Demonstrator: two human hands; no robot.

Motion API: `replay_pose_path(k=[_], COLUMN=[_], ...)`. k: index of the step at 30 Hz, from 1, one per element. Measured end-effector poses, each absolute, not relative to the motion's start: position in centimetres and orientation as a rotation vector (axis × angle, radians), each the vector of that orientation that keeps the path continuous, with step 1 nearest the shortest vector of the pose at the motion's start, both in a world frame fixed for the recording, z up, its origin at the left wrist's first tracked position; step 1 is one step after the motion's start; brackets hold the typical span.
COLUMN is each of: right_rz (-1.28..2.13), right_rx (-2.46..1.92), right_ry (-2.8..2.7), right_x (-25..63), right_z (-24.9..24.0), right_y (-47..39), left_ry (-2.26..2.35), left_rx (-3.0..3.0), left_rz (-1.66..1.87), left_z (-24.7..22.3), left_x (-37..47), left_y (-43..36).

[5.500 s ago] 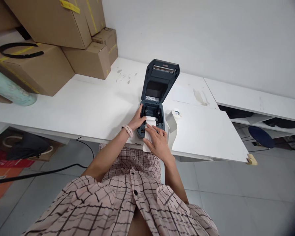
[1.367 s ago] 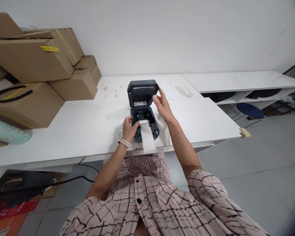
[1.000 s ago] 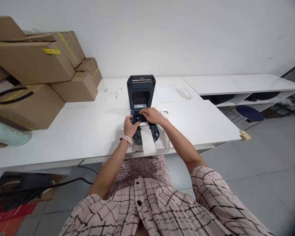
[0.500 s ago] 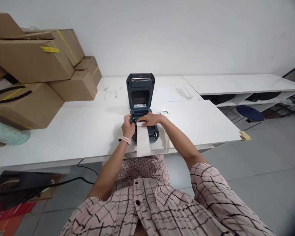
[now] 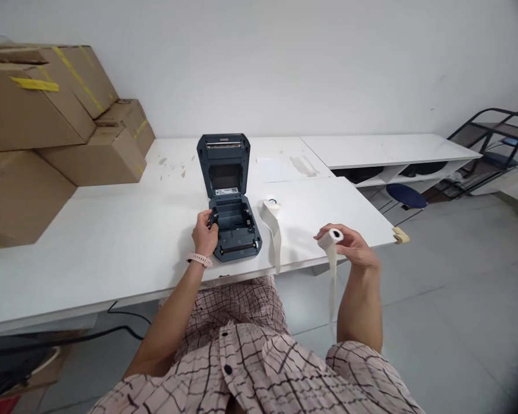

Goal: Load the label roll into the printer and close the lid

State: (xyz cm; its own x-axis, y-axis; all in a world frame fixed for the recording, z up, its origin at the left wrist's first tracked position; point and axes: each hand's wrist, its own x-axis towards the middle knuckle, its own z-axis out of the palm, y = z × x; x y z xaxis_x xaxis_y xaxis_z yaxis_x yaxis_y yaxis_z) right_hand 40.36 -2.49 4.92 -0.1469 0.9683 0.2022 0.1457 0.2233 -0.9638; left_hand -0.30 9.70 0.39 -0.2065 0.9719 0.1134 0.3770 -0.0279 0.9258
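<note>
A dark label printer (image 5: 238, 237) stands on the white table with its lid (image 5: 224, 164) raised and its roll bay bare. My left hand (image 5: 205, 234) is closed on the printer's left edge, thumb and fingers by the roll holder. Off to the right, past the table's front edge, my right hand (image 5: 354, 247) grips a small white label roll (image 5: 329, 237). Its loose strip hangs straight down. Between printer and right hand lies another label roll (image 5: 271, 204), its strip trailing over the front of the table.
Cardboard boxes (image 5: 107, 158) are stacked at the left of the table (image 5: 164, 247). Behind the second roll lies a white sheet (image 5: 277, 170). A yellowish corner guard (image 5: 400, 235) covers the right front corner, and a blue stool (image 5: 406, 195) stands beyond it.
My right hand has lifted the label roll out of the printer and carried it right. The left hand stays at the printer's left side. The view has turned right.
</note>
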Motion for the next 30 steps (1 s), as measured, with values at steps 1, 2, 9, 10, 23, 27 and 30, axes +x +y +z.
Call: replay_pose_path(k=[1,2,9,10,23,27,30], right_rz=[1.099,1.123,1.094,1.109,1.218,1.350,1.401], right_rx=[-1.169,-1.240,-1.362,-1.349,-1.107,-1.204,-1.236], right_ry=[-1.556,-1.577,-1.395,-1.383,-1.607,-1.854,-1.966], right_x=[40.7,40.8,37.4,36.9,39.0,36.8,35.5], right_z=[4.5,4.0,-1.4,-2.1,0.6,2.3,2.3], right_y=[-2.2,-1.4,7.9,8.8,12.7,17.0,18.8], left_ry=[1.626,1.618,1.553,1.538,1.493,1.481,1.481], left_rx=[1.428,1.425,1.353,1.344,1.356,1.307,1.290], left_rz=[1.234,1.237,1.299,1.310,1.323,1.337,1.355], left_z=[0.3,0.2,-0.5,-0.6,-0.5,-0.5,-0.6], left_x=[-0.3,-0.4,-0.7,-0.7,-0.8,-0.5,-0.3], left_y=[9.8,9.8,10.3,10.4,10.1,9.9,9.7])
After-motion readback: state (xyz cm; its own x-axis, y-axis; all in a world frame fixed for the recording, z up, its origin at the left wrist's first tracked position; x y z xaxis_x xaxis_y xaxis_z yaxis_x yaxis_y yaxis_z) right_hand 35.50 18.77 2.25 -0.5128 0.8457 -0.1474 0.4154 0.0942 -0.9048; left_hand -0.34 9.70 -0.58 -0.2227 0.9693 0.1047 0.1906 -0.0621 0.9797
